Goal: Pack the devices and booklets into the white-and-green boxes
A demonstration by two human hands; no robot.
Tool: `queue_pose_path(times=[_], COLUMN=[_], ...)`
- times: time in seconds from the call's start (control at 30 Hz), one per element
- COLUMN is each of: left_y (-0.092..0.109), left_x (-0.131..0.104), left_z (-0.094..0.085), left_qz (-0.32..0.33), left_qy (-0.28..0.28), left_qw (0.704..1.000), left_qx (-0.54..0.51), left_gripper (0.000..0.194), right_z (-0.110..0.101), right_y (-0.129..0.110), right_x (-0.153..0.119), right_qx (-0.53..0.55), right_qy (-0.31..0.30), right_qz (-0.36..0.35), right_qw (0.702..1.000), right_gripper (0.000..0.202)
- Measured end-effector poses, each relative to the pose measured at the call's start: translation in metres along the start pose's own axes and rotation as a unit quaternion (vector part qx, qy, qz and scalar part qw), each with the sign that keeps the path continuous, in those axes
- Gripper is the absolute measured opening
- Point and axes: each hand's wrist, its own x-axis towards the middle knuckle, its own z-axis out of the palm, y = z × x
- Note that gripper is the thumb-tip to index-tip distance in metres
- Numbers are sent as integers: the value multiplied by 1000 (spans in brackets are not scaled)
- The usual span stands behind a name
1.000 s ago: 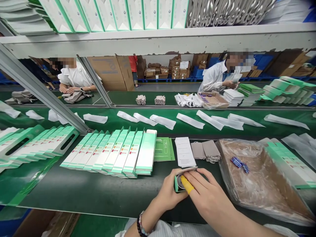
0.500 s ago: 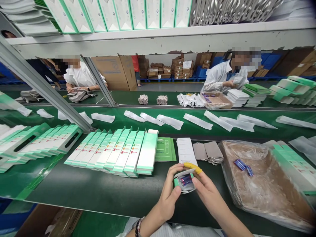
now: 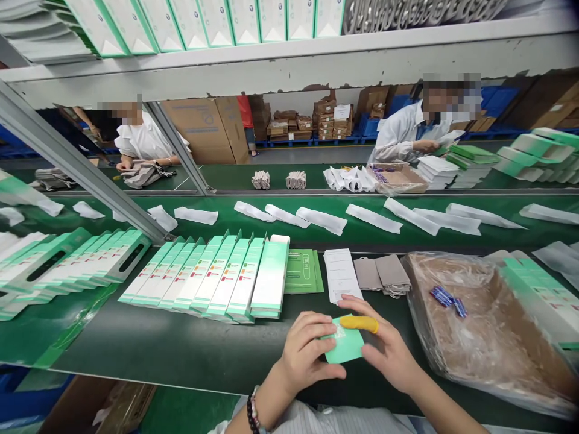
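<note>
A small green box (image 3: pixel 346 351) with its flat end face up is between my two hands, above the dark green table. My left hand (image 3: pixel 312 349) has its fingers curled along the box's left side. On the right, my right hand (image 3: pixel 384 346), with a yellow cover on one finger, touches the top and right edge. The inside of the box is hidden. Beyond my hands lie a white printed sheet stack (image 3: pixel 341 274), grey pouches (image 3: pixel 384 274) and green booklets (image 3: pixel 301 271).
A plastic-lined carton (image 3: pixel 479 337) with a few batteries (image 3: pixel 447 300) stands at right. Leaning green-white boxes (image 3: pixel 217 271) line the left. White sleeves (image 3: pixel 321 220) lie on the belt behind. Two people (image 3: pixel 407 132) sit across, beneath an overhead shelf (image 3: pixel 289 66).
The box was open towards me with batteries visible inside; now its green end face shows. My fingers have shifted around it. Sleeves on the belt have moved right.
</note>
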Motion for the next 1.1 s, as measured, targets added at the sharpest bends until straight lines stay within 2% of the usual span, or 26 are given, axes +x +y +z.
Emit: queue_pose_path(times=[0.07,0.17,0.33,0.43,0.5,0.6,0.67,0.73,0.97,1.1], left_y=[3,10,21,25,26,22,18,15,17,20], left_x=[2,8,20,22,22,19,16,13,12,13], left_z=[-2,-5,-9,-11,-13,-16,-17,-16,-11,-9], left_qz=[-17,-51,-198,-223,-200,-92,-15,21,-5,-23], left_qy=[-15,-21,8,6,-8,-58,-88,-93,-61,-51], left_qw=[1000,998,974,967,975,994,994,991,995,995], left_qx=[-7,-25,-111,-125,-99,-10,59,96,78,82], left_gripper=[22,17,12,13,12,13,17,18,17,18], right_z=[-4,-5,-7,-10,-12,-17,-20,-22,-19,-17], right_y=[1,-2,-17,-26,-31,-33,-33,-31,-26,-24], right_x=[0,4,13,14,12,9,7,6,4,2], right_qx=[-106,-167,-159,-176,-199,-228,-241,-244,-211,-229], right_qy=[-17,-21,-8,-6,-25,-66,-92,-107,-82,-99], right_qz=[-72,-130,-152,-131,-112,-87,-82,-89,-107,-107], right_qw=[992,977,975,976,973,968,963,960,968,963], right_gripper=[40,44,38,32,31,34,37,41,43,45])
